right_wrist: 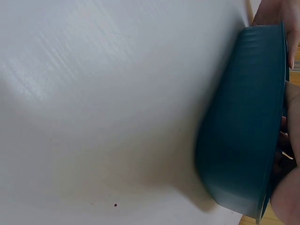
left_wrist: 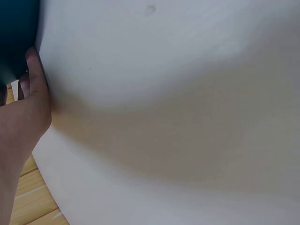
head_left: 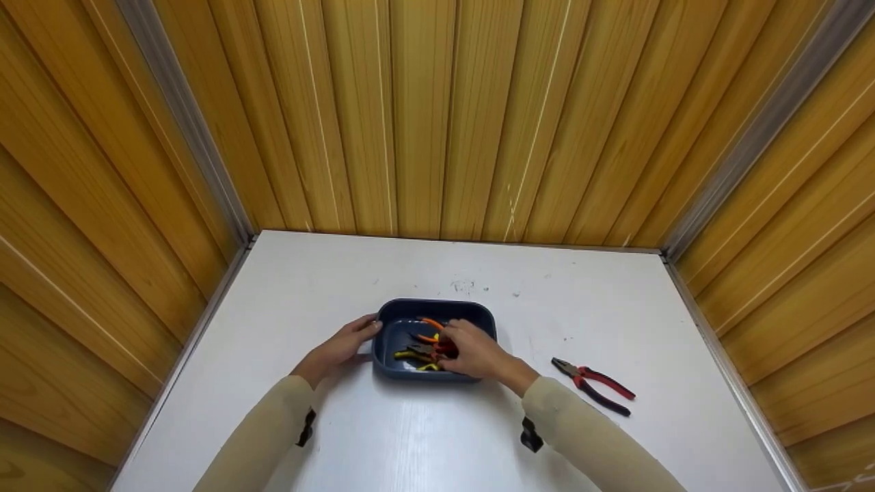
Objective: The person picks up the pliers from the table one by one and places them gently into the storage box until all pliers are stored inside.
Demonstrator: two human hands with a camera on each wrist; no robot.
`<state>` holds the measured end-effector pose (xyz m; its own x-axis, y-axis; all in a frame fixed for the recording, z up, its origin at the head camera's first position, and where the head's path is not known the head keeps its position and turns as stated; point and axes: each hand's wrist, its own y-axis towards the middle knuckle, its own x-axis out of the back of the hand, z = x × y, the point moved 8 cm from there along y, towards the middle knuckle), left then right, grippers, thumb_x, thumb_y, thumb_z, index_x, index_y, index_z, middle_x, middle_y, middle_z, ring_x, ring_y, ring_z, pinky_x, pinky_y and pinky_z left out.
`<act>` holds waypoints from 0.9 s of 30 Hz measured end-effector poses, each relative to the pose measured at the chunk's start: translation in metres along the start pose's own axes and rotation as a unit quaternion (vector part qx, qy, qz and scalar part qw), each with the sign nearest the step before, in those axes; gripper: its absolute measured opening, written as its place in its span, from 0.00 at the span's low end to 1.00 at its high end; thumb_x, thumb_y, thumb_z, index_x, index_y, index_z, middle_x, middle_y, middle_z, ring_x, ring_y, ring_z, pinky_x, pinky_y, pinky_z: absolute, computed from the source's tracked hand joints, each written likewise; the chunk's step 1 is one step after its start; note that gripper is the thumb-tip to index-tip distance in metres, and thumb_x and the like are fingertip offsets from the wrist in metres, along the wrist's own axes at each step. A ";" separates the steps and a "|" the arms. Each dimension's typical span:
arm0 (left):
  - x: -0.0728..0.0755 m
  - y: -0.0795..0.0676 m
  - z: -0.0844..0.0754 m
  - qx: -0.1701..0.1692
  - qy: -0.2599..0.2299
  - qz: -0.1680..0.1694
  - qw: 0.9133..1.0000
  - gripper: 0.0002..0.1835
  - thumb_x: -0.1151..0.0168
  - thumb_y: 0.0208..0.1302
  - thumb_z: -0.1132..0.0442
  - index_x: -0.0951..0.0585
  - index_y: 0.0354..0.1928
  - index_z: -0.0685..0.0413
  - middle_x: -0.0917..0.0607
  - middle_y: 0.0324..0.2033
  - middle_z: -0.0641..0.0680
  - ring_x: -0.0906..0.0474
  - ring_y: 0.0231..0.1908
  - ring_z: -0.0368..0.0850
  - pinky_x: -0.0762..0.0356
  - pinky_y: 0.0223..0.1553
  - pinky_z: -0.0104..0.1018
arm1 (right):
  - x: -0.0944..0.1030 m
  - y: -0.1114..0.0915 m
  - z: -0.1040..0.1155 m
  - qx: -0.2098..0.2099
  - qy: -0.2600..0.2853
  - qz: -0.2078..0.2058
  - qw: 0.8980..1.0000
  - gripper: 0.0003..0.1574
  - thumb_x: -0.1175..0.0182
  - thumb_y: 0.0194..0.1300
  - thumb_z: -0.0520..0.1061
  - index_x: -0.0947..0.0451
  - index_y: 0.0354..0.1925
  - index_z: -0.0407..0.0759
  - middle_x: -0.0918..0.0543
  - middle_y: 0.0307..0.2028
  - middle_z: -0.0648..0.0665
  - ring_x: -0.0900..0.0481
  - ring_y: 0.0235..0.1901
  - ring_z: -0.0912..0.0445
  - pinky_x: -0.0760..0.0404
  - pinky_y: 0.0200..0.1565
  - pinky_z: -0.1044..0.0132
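Note:
A dark blue plastic bin (head_left: pixel 432 375) stands on the white table with several hand tools inside. My left hand (head_left: pixel 344 346) holds the bin's left end, thumb at the rim and fingers along the outer wall. Reaching over the right side, my right hand (head_left: pixel 473 350) is down in the bin, its fingers curled round the red handles of a pair of pliers (head_left: pixel 422 348). Beside these lie a yellow-handled tool (head_left: pixel 408 355) and an orange-handled tool (head_left: pixel 431 323), partly hidden by the hand. In the right wrist view the bin wall (right_wrist: pixel 241 117) covers most of the fingers.
Another pair of pliers (head_left: pixel 593 384), with red and black handles, lies on the table (head_left: pixel 410 437) to the right of the bin. Wood-patterned walls (head_left: pixel 420 123) with grey metal corner posts (head_left: pixel 198 130) enclose the table at the back and sides.

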<state>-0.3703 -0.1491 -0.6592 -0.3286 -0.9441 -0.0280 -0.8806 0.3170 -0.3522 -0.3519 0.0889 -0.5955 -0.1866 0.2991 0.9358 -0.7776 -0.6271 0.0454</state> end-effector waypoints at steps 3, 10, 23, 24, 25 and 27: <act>0.000 0.002 0.002 0.000 -0.009 0.004 1.000 0.35 0.44 0.83 0.49 0.38 0.83 0.53 0.35 0.79 0.62 0.43 0.79 0.59 0.23 0.66 0.55 | -0.001 -0.001 -0.001 -0.001 0.001 -0.002 1.000 0.27 0.24 0.65 0.55 0.16 0.55 0.42 0.20 0.47 0.49 0.25 0.48 0.55 0.19 0.52 0.56; 0.001 0.002 0.002 0.000 0.001 0.003 1.000 0.36 0.43 0.82 0.47 0.39 0.83 0.53 0.35 0.79 0.61 0.42 0.78 0.60 0.22 0.66 0.54 | 0.002 -0.003 0.001 0.004 0.007 -0.006 1.000 0.24 0.25 0.66 0.53 0.16 0.53 0.42 0.19 0.47 0.48 0.25 0.47 0.54 0.19 0.53 0.55; -0.001 0.000 -0.001 0.001 0.013 0.000 1.000 0.34 0.46 0.84 0.49 0.39 0.83 0.54 0.36 0.79 0.62 0.43 0.79 0.61 0.24 0.67 0.55 | 0.002 -0.003 -0.003 -0.006 0.014 0.002 1.000 0.25 0.25 0.66 0.55 0.15 0.55 0.42 0.19 0.48 0.49 0.25 0.48 0.56 0.18 0.53 0.57; -0.001 0.000 -0.001 0.002 0.014 -0.001 1.000 0.34 0.46 0.84 0.49 0.39 0.83 0.53 0.36 0.79 0.62 0.43 0.79 0.61 0.24 0.67 0.54 | 0.003 -0.003 -0.003 -0.006 0.014 0.002 1.000 0.26 0.25 0.66 0.55 0.15 0.55 0.42 0.19 0.48 0.49 0.25 0.48 0.56 0.18 0.53 0.57; -0.001 0.000 -0.001 0.003 0.013 -0.002 1.000 0.34 0.46 0.84 0.49 0.39 0.83 0.53 0.36 0.79 0.62 0.43 0.79 0.60 0.25 0.68 0.54 | 0.003 -0.002 -0.003 -0.006 0.013 0.003 1.000 0.26 0.26 0.66 0.56 0.15 0.55 0.42 0.19 0.48 0.49 0.25 0.48 0.56 0.18 0.54 0.57; -0.001 -0.001 -0.001 0.004 0.009 -0.003 1.000 0.34 0.45 0.84 0.50 0.39 0.83 0.53 0.36 0.79 0.62 0.44 0.79 0.60 0.25 0.68 0.55 | 0.003 -0.003 -0.004 -0.006 0.012 0.004 1.000 0.26 0.26 0.67 0.56 0.15 0.55 0.42 0.19 0.49 0.48 0.25 0.49 0.55 0.18 0.54 0.56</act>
<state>-0.3698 -0.1484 -0.6583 -0.3303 -0.9438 -0.0087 -0.8794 0.3110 -0.3605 -0.3526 0.0941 -0.5946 -0.2067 0.3110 0.9276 -0.7831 -0.6210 0.0338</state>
